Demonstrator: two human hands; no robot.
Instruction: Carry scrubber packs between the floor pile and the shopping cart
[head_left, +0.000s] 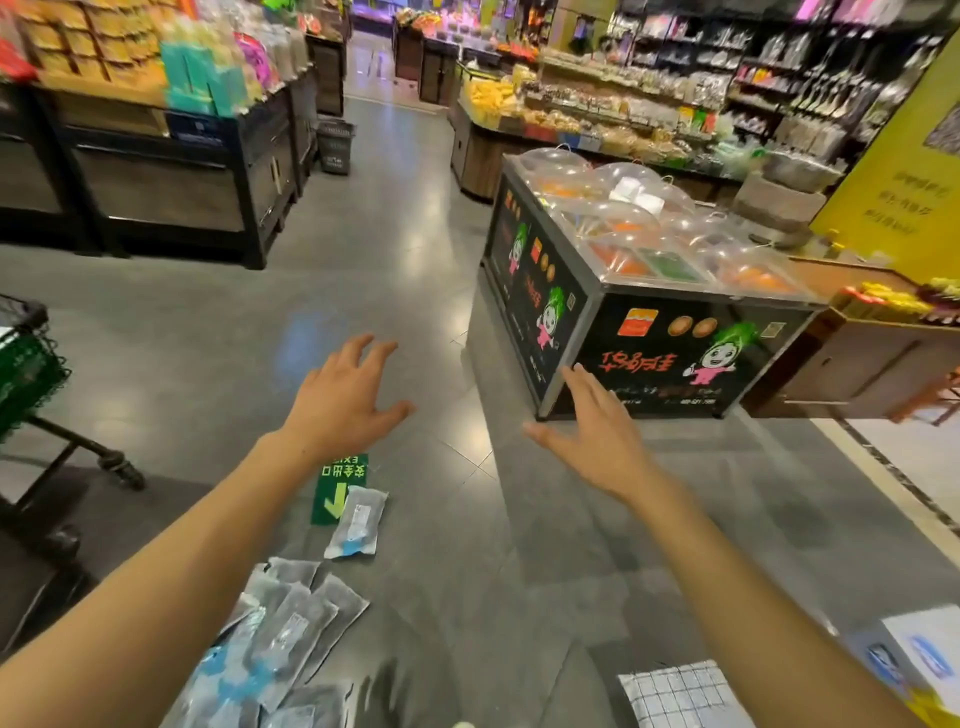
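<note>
Grey packets (291, 639) lay on the floor (457, 571) below the left hand (343, 400); it and the right hand (597, 441) hovered spread, holding nothing.

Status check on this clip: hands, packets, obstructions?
Left hand open, right hand open, both empty. Clear plastic packets scattered on grey floor, untouched. Nothing between.

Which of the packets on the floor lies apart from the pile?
The single packet beside the green exit sticker; the other packets overlap in a pile nearer the camera.
</note>
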